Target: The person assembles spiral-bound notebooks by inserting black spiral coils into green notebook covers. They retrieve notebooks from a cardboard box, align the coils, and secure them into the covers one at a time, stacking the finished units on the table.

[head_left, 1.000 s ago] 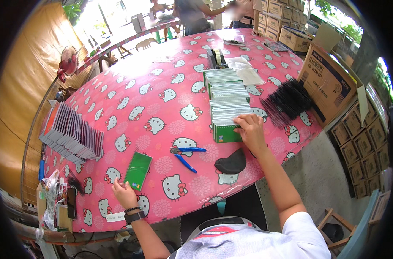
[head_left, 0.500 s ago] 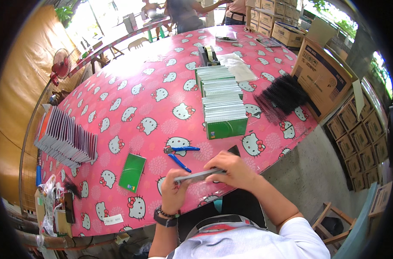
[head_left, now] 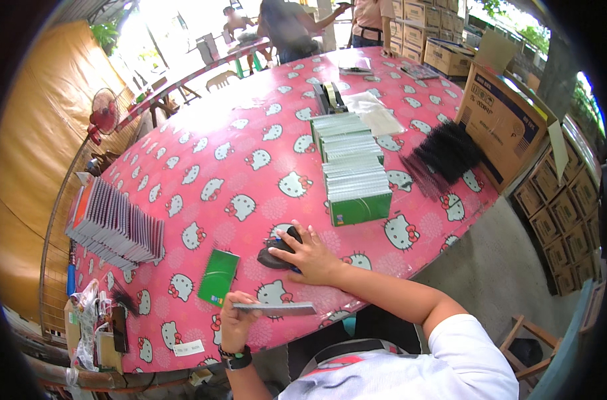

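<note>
My left hand grips a thin spiral notebook by one end, held edge-on just above the table's near edge. To its right and farther in, my right hand lies with fingers spread over a black object whose kind I cannot make out. Bits of blue-handled pliers show under that hand; the rest is covered. A green spiral notebook lies flat beyond my left hand. Past my right hand stands a long row of green notebooks, spines up.
A leaning row of spiral notebooks stands at the left. Black binding coils lie by an open carton at the right. A tape dispenser is behind the green row. Other people stand at the far side.
My right hand has left the notebook and moved left onto the pliers, where a black object now lies. My left hand has shifted left and down, still holding the notebook.
</note>
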{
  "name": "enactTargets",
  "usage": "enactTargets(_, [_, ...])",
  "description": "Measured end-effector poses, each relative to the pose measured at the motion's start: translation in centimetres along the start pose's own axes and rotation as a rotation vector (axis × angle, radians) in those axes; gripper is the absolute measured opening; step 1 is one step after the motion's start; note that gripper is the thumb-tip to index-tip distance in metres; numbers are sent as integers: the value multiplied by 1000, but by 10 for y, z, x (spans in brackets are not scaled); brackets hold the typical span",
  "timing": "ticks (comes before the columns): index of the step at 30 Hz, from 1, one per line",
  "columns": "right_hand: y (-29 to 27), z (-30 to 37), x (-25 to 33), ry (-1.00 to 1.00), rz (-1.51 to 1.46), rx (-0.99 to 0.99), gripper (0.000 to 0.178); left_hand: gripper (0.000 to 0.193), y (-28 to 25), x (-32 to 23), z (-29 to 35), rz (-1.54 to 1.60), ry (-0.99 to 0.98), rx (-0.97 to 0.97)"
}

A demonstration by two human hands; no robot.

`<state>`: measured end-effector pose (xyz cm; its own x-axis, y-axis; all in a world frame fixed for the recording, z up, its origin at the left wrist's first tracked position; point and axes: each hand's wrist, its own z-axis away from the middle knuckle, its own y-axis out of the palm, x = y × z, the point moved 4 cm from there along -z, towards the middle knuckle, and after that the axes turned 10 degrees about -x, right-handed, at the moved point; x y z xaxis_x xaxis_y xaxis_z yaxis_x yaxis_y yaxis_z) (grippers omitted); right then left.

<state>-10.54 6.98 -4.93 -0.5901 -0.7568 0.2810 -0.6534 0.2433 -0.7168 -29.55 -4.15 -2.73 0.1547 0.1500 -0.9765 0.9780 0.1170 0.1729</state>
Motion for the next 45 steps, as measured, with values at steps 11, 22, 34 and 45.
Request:
enactTargets(11, [-35,-40,-39,361,-481,-164,43,27,24,16,-23,-15,83,-152])
enactTargets(22, [-48,43,8,880,-844,-468,19,29,77,46,-25,103,61,-199])
enactTargets(34, [-84,46,-39,581,-590,-673,17,23,132,11,-12,-937,805,-71])
enactTargets(45, [-165,73,-279,648,820,-201,18,27,130,9,-18,-888,834,-44])
